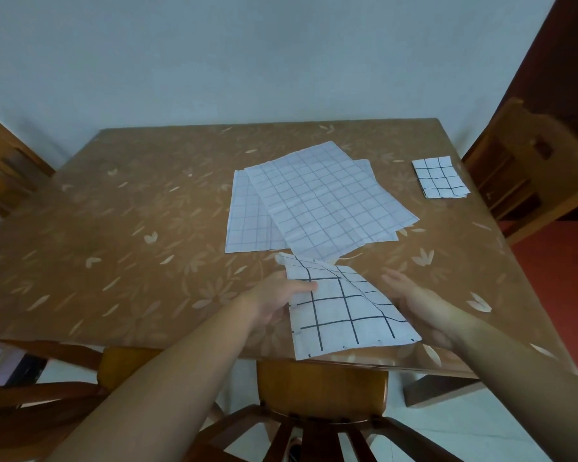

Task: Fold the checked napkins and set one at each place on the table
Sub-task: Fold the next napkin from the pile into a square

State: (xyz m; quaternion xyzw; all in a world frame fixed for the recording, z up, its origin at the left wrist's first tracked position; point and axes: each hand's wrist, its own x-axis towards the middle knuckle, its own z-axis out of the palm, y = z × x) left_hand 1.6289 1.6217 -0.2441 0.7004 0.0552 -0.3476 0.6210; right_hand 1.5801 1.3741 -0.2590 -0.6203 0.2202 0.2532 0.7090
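Observation:
A partly folded white napkin with black checks [344,311] lies at the near edge of the brown table [147,228]. My left hand [277,300] pinches its left side, thumb on top. Beside the napkin's right edge is my right hand [421,301], fingers straight. A loose pile of unfolded checked napkins [317,198] lies flat in the middle of the table. One small folded napkin [439,177] sits at the far right edge, in front of the right chair.
Wooden chairs stand around the table: one below me at the near edge [321,388], one at the right [528,168], one at the far left [4,171]. A pale wall is behind the table. Red floor shows at the right.

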